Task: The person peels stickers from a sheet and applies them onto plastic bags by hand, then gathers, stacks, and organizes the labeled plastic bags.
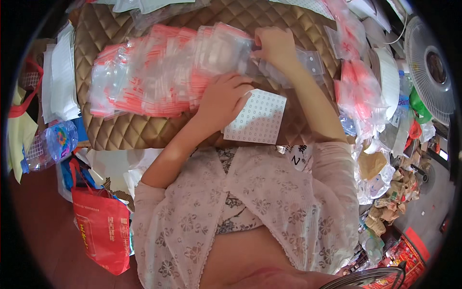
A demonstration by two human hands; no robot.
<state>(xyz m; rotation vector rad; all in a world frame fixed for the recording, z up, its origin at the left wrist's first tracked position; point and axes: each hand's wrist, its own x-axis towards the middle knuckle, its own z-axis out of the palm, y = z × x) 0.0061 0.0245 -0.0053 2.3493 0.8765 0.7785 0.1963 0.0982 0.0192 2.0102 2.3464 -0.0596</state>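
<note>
Overlapping rows of clear zip bags [166, 72] with red edges spread across the quilted brown mat. My left hand [224, 98] lies at the lower right of these bags. Its thumb presses on the upper left edge of a white sheet [257, 118] printed with rows of small squares, its fingers reaching onto the bags. Farther right, my right hand [275, 45] is bent, fingertips pinched together at the right end of the bag row; what they hold is hidden. Beneath its wrist lie more clear bags [308, 62] with small white dots on them.
The quilted mat [120, 135] ends close to my body. To its right stand bundled red-and-clear bags [358, 91] and a fan [433, 70]. On the left are stacked white sheets [62, 72], a plastic bottle [55, 144] and a hanging red bag [103, 229].
</note>
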